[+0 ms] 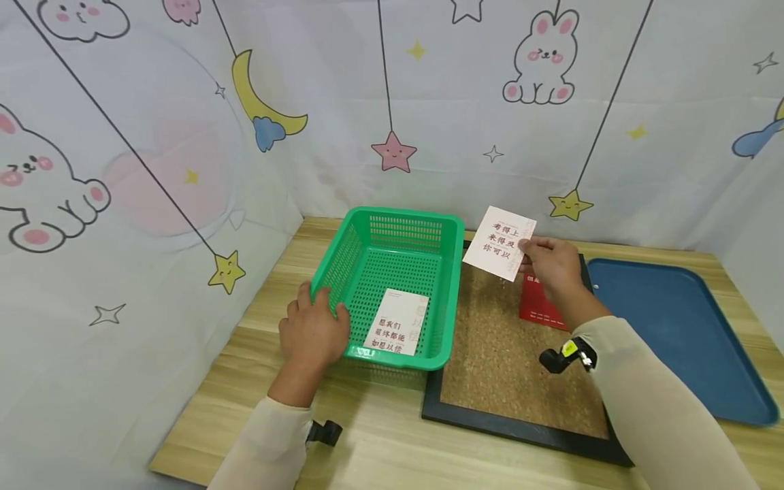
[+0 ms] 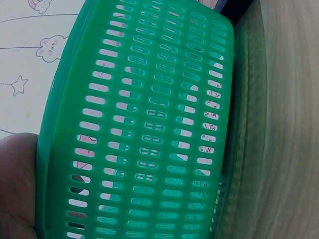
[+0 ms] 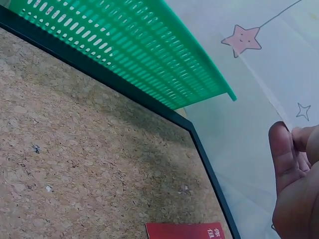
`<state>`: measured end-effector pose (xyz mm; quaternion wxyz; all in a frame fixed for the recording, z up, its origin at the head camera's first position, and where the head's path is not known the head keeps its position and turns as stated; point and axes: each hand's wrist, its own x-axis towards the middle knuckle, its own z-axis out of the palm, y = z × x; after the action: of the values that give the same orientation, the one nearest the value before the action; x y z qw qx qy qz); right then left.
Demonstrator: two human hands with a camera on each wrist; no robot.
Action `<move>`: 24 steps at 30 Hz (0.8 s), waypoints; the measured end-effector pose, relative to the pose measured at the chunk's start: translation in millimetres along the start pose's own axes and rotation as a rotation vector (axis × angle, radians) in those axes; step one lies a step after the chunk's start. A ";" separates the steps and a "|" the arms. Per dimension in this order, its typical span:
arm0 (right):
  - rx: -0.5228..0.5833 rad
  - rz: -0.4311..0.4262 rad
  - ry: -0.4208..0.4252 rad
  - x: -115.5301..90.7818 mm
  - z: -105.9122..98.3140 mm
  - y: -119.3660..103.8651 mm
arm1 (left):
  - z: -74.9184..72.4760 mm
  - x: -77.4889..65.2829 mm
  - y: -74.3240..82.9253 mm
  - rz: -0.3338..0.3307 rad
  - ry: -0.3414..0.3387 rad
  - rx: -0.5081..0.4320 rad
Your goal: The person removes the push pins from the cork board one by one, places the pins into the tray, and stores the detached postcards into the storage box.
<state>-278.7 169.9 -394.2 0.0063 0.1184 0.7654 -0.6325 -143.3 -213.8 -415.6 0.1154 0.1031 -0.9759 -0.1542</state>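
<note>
My right hand [image 1: 554,265] pinches a white card [image 1: 497,238] with red Chinese writing by its right edge, thumb against fingers. That card is held up over the far end of a cork board [image 1: 520,381], beside the green basket [image 1: 453,292]. My left hand [image 1: 314,330] grips the basket's rim at its near left corner; the left wrist view shows the perforated wall [image 2: 149,119] close up. Inside the basket lies another white card [image 1: 398,320] with similar writing. A red card [image 1: 539,306] rests on the cork, partly covered by my right hand and forearm.
The cork board has a black frame [image 1: 490,422], and its left side runs next to the basket. To the right lies a blue tray [image 1: 680,340]. A printed white curtain [image 1: 343,82] hangs behind the wooden table [image 1: 367,435] and along its left side.
</note>
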 end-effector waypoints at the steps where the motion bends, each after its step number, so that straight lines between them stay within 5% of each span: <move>1: -0.010 -0.001 -0.007 0.1 0.3 -0.1 | -0.1 0.1 0.0 0.000 0.000 0.000; 24: -0.095 0.021 -0.188 -28.6 64.4 -16.7 | -0.3 -1.0 1.2 0.002 0.006 -0.017</move>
<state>-263.1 99.6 -386.4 0.0901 0.0663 0.7892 -0.6039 -142.5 -212.5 -415.1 0.1194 0.1014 -0.9743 -0.1619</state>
